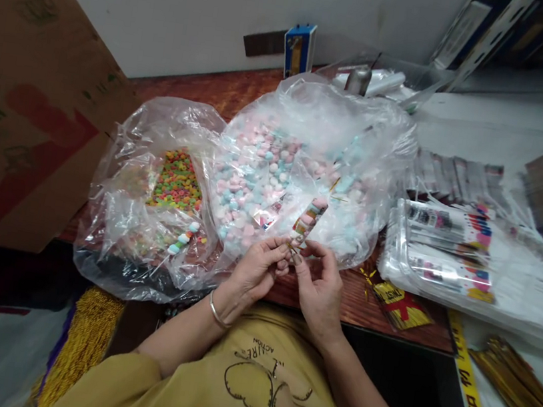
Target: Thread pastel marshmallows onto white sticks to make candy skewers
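A: What is lying leftmost?
B: A crumpled clear plastic bag (176, 112) of small multicoloured candies (178, 180), apparently within reach. The left hand (259, 269) is pinching the near end of a slim, clear, printed packet (308, 219) of pink sweets, seemingly for steadiness; the right hand (319, 288) is meeting it there, fingers narrowly bent.
A: What is being hidden?
B: The packet's near end; whether the right fingers are gripping anything, I cannot tell.

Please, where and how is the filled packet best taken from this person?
Probably grip the packet by its upper end, from the far side, pinching across its narrow width: the left hand and right hand are at the lower end, and it slants away from them.
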{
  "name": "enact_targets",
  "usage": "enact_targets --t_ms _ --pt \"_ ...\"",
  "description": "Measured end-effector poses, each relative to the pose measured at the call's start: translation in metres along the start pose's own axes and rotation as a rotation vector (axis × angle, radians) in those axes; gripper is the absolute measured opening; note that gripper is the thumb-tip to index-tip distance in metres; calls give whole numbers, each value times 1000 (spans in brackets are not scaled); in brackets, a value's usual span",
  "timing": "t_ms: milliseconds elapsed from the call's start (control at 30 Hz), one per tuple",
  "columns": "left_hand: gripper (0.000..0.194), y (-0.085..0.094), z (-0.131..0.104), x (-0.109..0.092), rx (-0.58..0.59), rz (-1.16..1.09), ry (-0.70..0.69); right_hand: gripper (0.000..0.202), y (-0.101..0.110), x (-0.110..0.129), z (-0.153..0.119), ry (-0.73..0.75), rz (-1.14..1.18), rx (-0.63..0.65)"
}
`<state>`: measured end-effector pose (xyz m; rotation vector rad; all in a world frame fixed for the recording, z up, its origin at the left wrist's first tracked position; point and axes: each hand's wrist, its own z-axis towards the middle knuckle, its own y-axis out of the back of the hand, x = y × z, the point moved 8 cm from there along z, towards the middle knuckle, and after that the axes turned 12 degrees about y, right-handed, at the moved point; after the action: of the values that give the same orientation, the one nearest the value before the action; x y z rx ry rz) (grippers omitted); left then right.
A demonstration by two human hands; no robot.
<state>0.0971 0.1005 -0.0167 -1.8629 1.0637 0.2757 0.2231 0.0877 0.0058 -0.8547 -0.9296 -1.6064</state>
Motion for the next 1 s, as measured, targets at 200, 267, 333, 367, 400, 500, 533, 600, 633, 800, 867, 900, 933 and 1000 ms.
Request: enact_targets --t_ms 200,267,333,367,400,500,533,600,633,800,867,900,933,1000 --pt "40 -5 -1 -3 13 -10 13 17 -2 15 7 109 -70 36" --pt "40 -6 -2 -3 22 -10 10 12 -3 17 8 105 -57 29" --pt "40 -7 -1 0 41 -15 10 9 -3 17 10 77 -5 14" --pt "39 -7 -1 2 55 -15 10 10 -2 16 10 59 25 8" --pt "39 -6 0 3 72 -10 10 11 -1 16 11 43 46 6" --pt "39 -1 1 -3 101 82 -70 13 -1 13 13 -11 102 64" --pt "37 -1 0 -11 113 183 -136 14 -5 10 13 -53 148 119" --pt "30 -7 -9 -34 138 497 -329 19 -15 4 10 -173 276 258" --pt "25 -12 -17 -46 138 688 -443 20 -19 3 9 -217 327 311" --pt "14 -29 -87 -103 -152 1032 -988 14 7 42 36 178 -30 169" --pt "15 -35 -101 -100 -48 995 -886 10 18 75 43 500 -263 98" --pt "12 -39 -100 -89 60 999 -738 8 20 90 43 652 -353 91" --pt "7 -41 -97 -77 152 997 -581 9 20 102 41 783 -424 99" --pt "10 -37 -84 -55 225 956 -322 15 16 117 34 965 -523 156"
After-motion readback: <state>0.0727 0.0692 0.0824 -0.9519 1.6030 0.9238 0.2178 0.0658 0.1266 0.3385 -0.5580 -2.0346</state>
